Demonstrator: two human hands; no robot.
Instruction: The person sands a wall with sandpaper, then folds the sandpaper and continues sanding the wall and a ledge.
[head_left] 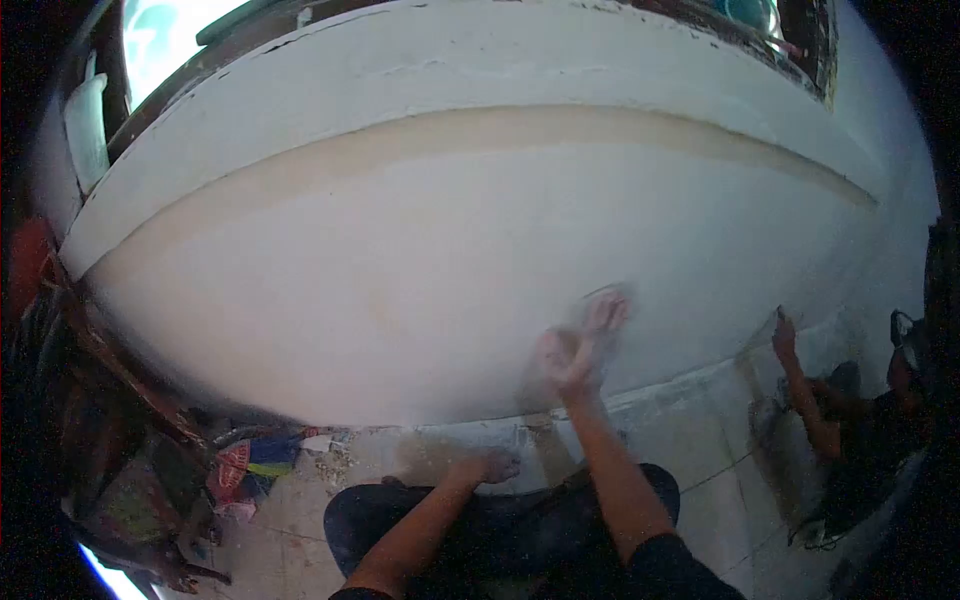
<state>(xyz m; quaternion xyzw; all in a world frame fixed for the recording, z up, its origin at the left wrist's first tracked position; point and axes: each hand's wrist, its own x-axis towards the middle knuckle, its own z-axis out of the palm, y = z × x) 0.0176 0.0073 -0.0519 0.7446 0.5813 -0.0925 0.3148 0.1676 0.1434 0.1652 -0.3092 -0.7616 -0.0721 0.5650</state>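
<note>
My right hand (585, 345) is up against the pale wall (450, 240), smeared by motion. Its fingers press on a thin flat sheet (622, 290), whose edge shows past the fingertips; its exact kind is too blurred to tell. Low down, by my folded legs (520, 520), my left hand (497, 465) is closed with the fingers curled in, and nothing shows in it. It is just above the lap, apart from the wall's upper part.
At the right another person's hand (785, 335) reaches to the same wall, the body crouched beside me. A ledge (500, 60) runs along the top under a window. Colourful bags (250, 465) and clutter lie on the tiled floor (715, 510) at the left.
</note>
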